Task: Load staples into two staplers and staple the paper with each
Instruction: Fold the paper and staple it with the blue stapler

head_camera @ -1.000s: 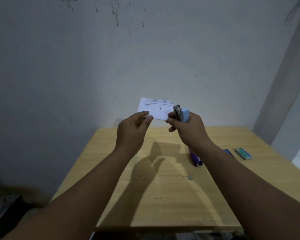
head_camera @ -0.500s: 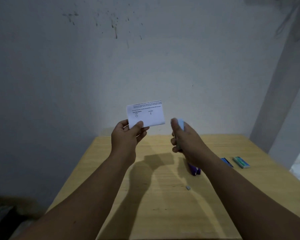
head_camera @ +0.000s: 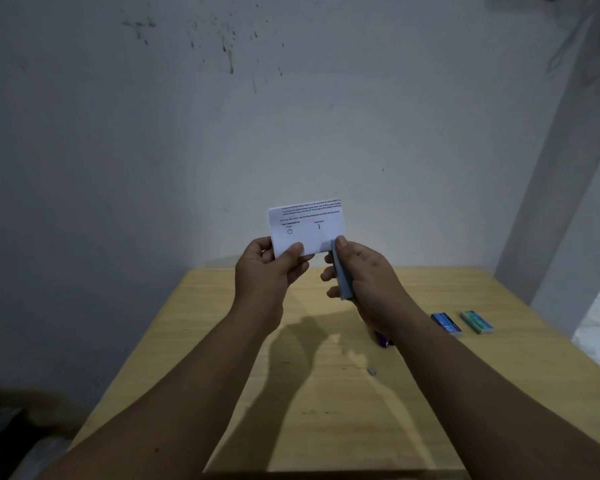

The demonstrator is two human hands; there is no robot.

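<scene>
At the centre of the frame, the left hand point(head_camera: 267, 268) pinched the lower left corner of the folded paper point(head_camera: 307, 227), thumb in front and fingers behind, holding it upright above the worktop point(head_camera: 222, 341). The right hand point(head_camera: 364, 275) was closed around the light blue stapler point(head_camera: 342, 277), whose nose met the paper's lower right edge. A purple stapler point(head_camera: 382, 339) lay below that wrist, two staple boxes point(head_camera: 445, 324) to the right.

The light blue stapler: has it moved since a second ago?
Yes. The light blue stapler left the paper's right edge, dipped away, and now meets its lower right corner.
</scene>
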